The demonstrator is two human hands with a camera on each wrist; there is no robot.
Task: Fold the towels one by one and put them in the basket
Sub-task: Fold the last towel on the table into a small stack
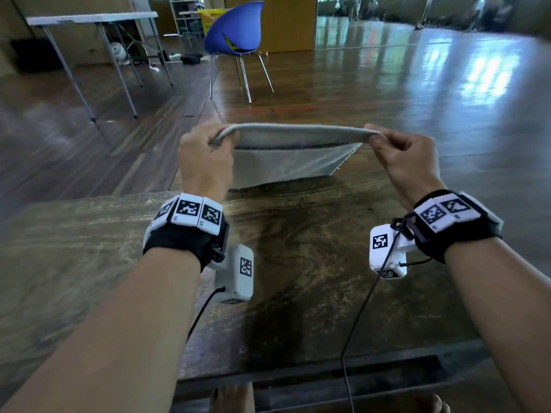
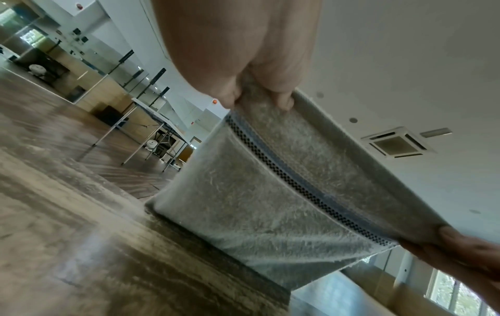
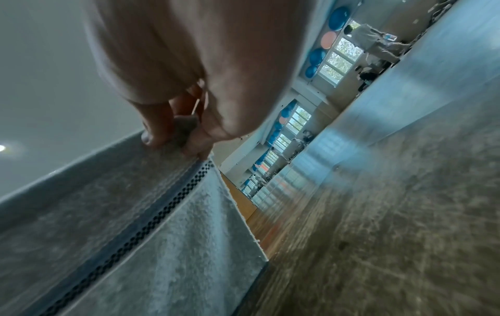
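Observation:
A light grey towel (image 1: pixel 290 162) with a thin black-checked band hangs doubled over between my hands, above the far edge of the wooden table (image 1: pixel 298 263). My left hand (image 1: pixel 208 150) pinches its top left corner, and my right hand (image 1: pixel 396 147) pinches the top right corner. The top edge is stretched taut and level. The towel's lower edge touches the table top. In the left wrist view the towel (image 2: pixel 270 192) hangs from my left hand (image 2: pixel 259 94), with my right hand (image 2: pixel 460 245) at the far corner. My right hand (image 3: pixel 178 132) grips the towel (image 3: pixel 135 224) in the right wrist view. No basket is visible on the table.
A blue chair (image 1: pixel 235 34) stands on the wooden floor beyond the table. A white folding table (image 1: pixel 89 19) is at the back left, and a yellow basket-like crate (image 1: pixel 208 17) shows behind the chair. Cables hang from both wrist cameras.

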